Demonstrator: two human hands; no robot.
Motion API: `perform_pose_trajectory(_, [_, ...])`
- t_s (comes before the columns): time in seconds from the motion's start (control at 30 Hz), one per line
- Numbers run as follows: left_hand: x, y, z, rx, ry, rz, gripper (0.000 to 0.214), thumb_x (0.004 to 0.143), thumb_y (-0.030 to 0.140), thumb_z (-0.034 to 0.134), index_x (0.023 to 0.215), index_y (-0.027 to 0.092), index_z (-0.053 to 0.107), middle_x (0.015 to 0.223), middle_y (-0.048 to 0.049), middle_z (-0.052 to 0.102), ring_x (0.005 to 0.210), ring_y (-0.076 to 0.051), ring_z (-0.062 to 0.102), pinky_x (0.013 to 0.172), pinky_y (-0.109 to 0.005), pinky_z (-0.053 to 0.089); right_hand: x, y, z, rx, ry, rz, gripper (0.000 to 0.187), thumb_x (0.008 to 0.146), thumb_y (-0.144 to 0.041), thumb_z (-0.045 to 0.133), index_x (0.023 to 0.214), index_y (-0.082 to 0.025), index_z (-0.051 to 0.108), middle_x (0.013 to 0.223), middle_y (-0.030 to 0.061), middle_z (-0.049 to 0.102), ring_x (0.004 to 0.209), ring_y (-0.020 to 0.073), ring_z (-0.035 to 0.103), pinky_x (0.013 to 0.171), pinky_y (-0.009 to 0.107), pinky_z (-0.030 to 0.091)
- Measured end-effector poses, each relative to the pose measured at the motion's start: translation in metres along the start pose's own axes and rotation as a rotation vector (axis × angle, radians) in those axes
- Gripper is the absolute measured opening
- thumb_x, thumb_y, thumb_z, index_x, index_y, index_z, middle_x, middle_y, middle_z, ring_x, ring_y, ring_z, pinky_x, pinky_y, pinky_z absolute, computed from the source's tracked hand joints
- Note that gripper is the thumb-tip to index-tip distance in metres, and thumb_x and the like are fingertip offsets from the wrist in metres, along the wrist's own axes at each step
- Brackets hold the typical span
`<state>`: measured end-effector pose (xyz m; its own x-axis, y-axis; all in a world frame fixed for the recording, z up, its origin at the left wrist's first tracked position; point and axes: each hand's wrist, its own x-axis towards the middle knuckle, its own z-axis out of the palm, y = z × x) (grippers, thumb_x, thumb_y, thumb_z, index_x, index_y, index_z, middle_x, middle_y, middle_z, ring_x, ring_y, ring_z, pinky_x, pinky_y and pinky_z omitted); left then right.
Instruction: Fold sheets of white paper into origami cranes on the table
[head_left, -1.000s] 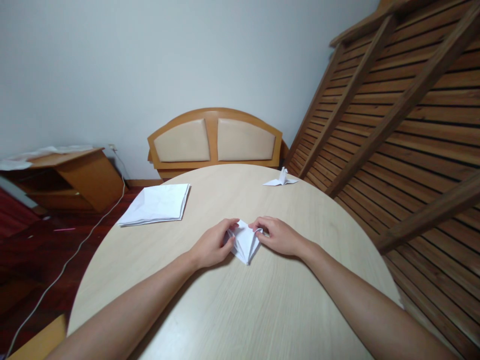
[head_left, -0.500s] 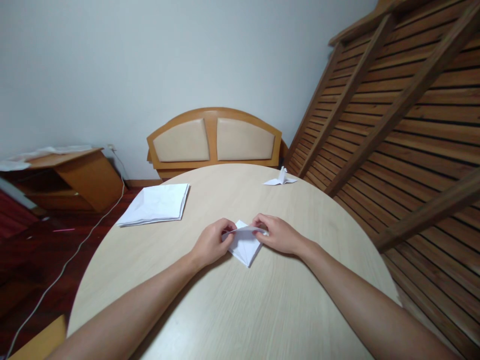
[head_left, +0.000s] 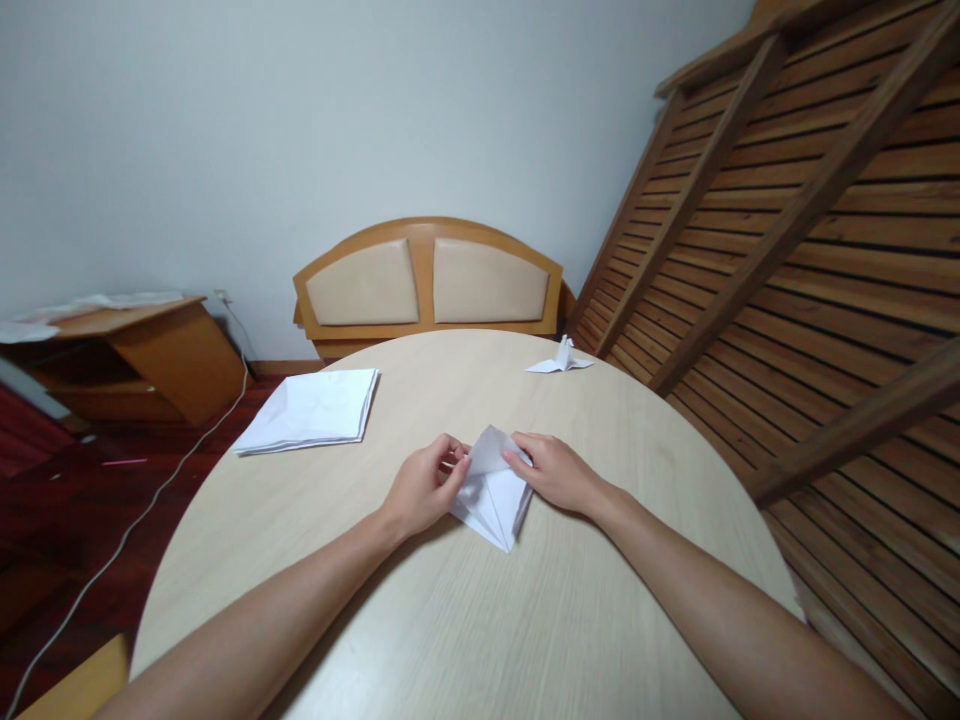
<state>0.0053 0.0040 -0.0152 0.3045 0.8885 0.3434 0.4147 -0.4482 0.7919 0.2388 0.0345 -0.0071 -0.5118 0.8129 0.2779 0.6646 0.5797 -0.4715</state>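
Observation:
A partly folded white paper (head_left: 491, 495) lies on the round pale wooden table (head_left: 465, 620), its pointed tip toward me. My left hand (head_left: 421, 488) pinches the paper's left upper edge, fingers curled closed. My right hand (head_left: 553, 472) presses on its right upper edge with fingertips together on a raised flap. Both forearms rest over the table.
A stack of white paper sheets (head_left: 311, 408) lies at the table's left far edge. A finished white paper crane (head_left: 561, 358) stands at the far right. A padded wooden headboard (head_left: 429, 285) leans behind the table, a slatted wooden frame (head_left: 810, 240) to the right, a cabinet (head_left: 142, 350) left.
The top flap of the paper has been lifted upward between my hands. The paper's tip has shifted slightly toward me and to the right.

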Motion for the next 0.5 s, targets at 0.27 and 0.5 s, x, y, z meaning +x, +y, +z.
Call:
perform_pose_trajectory(0.27, [0.0004, 0.0005, 0.0012, 0.082, 0.008, 0.063, 0.015, 0.097, 0.028, 0.051, 0.1, 0.019, 0.062, 0.098, -0.0053, 0.069, 0.086, -0.016, 0.065, 0.071, -0.027, 0.054, 0.0, -0.0025, -0.0006, 0.045, -0.044, -0.078, 0.032, 0.102, -0.036, 0.045, 0.076, -0.02, 0.054, 0.073, 0.0006, 0.059, 0.07, 0.0153, 0.054, 0.067, 0.026, 0.036])
perform_pose_trajectory(0.5, [0.0009, -0.0004, 0.0003, 0.107, -0.001, 0.098, 0.017, 0.096, 0.023, 0.049, 0.099, 0.019, 0.065, 0.101, -0.0053, 0.068, 0.084, -0.015, 0.064, 0.066, -0.024, 0.052, 0.0008, -0.009, -0.0013, 0.035, 0.0, -0.019, 0.036, 0.101, -0.042, 0.047, 0.074, -0.02, 0.057, 0.071, 0.0, 0.061, 0.066, 0.0149, 0.054, 0.063, 0.026, 0.034])
